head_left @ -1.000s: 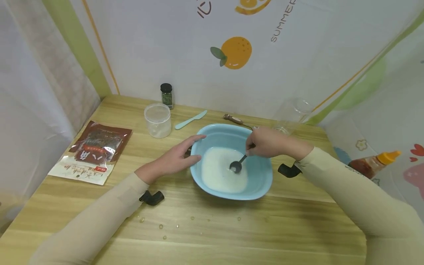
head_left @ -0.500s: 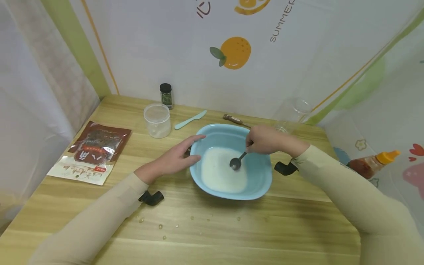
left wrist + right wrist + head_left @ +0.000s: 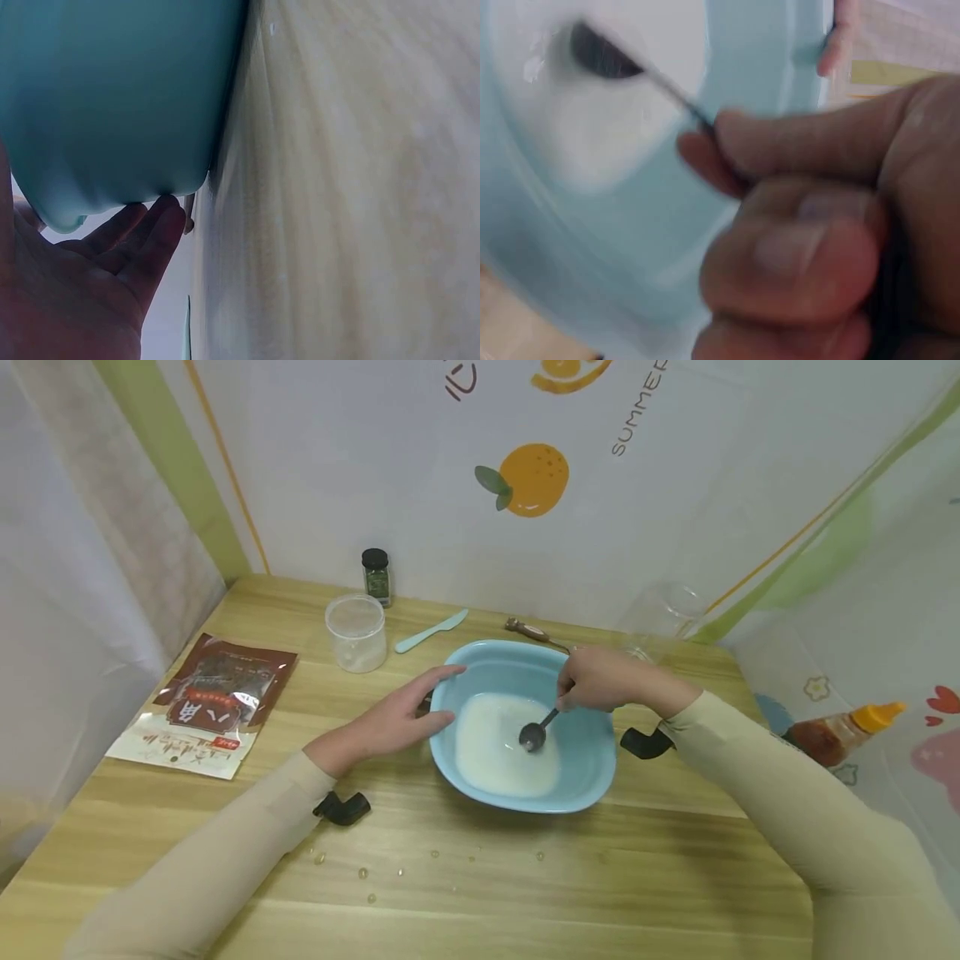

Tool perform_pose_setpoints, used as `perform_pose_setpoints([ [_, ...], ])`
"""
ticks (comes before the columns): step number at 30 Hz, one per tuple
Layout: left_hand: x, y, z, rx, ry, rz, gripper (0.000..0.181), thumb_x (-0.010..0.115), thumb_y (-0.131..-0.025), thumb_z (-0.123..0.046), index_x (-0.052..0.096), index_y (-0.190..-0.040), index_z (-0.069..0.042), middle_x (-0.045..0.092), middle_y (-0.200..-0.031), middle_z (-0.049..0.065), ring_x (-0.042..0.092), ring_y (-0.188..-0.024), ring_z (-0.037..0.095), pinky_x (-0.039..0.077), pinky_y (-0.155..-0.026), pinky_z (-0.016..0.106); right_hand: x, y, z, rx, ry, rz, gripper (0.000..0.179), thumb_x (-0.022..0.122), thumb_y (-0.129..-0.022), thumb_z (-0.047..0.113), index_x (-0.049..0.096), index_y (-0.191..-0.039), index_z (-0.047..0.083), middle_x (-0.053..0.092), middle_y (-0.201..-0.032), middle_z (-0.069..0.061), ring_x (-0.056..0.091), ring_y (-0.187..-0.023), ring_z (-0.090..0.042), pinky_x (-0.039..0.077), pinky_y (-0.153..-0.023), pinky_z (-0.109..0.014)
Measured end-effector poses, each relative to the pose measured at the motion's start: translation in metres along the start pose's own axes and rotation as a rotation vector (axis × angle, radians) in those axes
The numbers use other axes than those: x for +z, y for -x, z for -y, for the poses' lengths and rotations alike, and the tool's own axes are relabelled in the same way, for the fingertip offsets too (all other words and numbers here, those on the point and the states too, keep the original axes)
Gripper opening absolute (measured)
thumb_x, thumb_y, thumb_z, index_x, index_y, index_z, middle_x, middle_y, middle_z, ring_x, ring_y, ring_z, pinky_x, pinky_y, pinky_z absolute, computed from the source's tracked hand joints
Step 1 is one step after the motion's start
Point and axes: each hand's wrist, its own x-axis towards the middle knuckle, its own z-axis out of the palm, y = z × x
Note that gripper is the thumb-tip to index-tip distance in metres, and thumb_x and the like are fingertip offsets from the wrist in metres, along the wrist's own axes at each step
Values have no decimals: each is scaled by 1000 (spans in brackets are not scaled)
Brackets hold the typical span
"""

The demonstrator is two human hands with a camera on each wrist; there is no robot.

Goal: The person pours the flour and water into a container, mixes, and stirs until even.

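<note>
A light-blue basin (image 3: 588, 777) stands on the wooden table with milky white liquid (image 3: 487, 760) inside. My left hand (image 3: 393, 718) holds its left side, thumb and index finger at the rim. In the left wrist view, the other fingers (image 3: 154, 232) rest against the outer wall below the rim. Over the basin's right part, my right hand (image 3: 603, 678) pinches the thin handle of a small dark round-bowled spoon (image 3: 533, 737). The spoon slants down to the left, its bowl at the liquid's surface. In the right wrist view, thumb and index finger grip the handle, the other fingers curled.
Behind the basin lie a pale green plastic knife (image 3: 432, 632) and a brown-handled utensil (image 3: 528, 629). A clear tub (image 3: 357, 639), a black-capped jar (image 3: 377, 578) and a brown packet (image 3: 213, 697) stand left. Right are a clear glass container (image 3: 660, 618) and a yellow-capped sauce bottle (image 3: 840, 735).
The spoon has shifted slightly in the liquid, its bowl changing tilt, while the right hand moves only a little. The left hand and basin stay in place.
</note>
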Motion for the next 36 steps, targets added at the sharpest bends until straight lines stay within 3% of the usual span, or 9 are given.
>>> perform_pose_setpoints([
  [3,-1,0,0,2,-2,-3,69,64,-111,-17,34,-173,-7,45,-167,22,64,-138,40,61,-109,49,2,-2,2,-33,-26,34,20,72,-108,22,86,-101,9,75,-82,-6,55,-63,-13,48,-60,-31],
  [6,0,1,1,-1,-5,-2,70,64,-111,-18,34,-173,-8,46,-167,23,64,-138,40,62,-109,48,6,-5,5,-36,-33,-21,22,71,-109,23,85,-102,8,77,-87,-6,57,-67,-14,49,-65,-32],
  [11,0,1,2,0,3,2,69,63,-111,-18,33,-173,-7,48,-165,24,65,-136,40,62,-109,48,5,1,1,-4,1,-71,19,72,-106,15,84,-95,5,72,-77,-4,53,-63,-15,46,-62,-32],
  [15,-1,1,1,0,0,-2,70,64,-111,-19,34,-173,-8,48,-164,23,65,-135,40,62,-109,49,7,7,7,-87,9,-34,17,74,-107,18,84,-97,8,74,-81,-1,56,-67,-13,50,-64,-33],
  [18,-2,1,0,-1,-13,-5,70,65,-110,-20,34,-173,-8,48,-164,22,66,-135,39,62,-108,49,12,4,14,-145,10,-63,17,73,-108,21,84,-100,10,76,-86,0,59,-71,-11,53,-68,-34],
  [25,-1,1,1,5,-12,0,70,63,-111,-20,33,-173,-8,49,-164,23,67,-133,39,62,-108,49,14,-1,17,-15,62,-211,17,73,-108,18,86,-104,7,73,-84,2,59,-71,-16,51,-65,-35],
  [28,-1,0,0,1,-6,1,70,64,-111,-19,34,-173,-8,48,-164,23,66,-134,39,62,-107,49,16,-2,16,-28,52,-192,17,73,-109,21,86,-108,11,76,-89,3,61,-75,-16,52,-68,-35],
  [33,-1,0,-1,-2,4,6,70,64,-111,-19,33,-173,-9,48,-165,23,65,-136,40,61,-109,50,20,4,15,-191,-2,-66,11,77,-107,22,85,-103,17,77,-92,8,63,-79,-9,56,-73,-33],
  [36,-2,-1,0,-1,4,10,70,64,-111,-19,33,-173,-8,47,-166,23,65,-137,40,61,-110,50,17,11,8,-233,-25,6,10,79,-105,17,85,-98,16,75,-86,9,62,-76,-8,56,-72,-33],
])
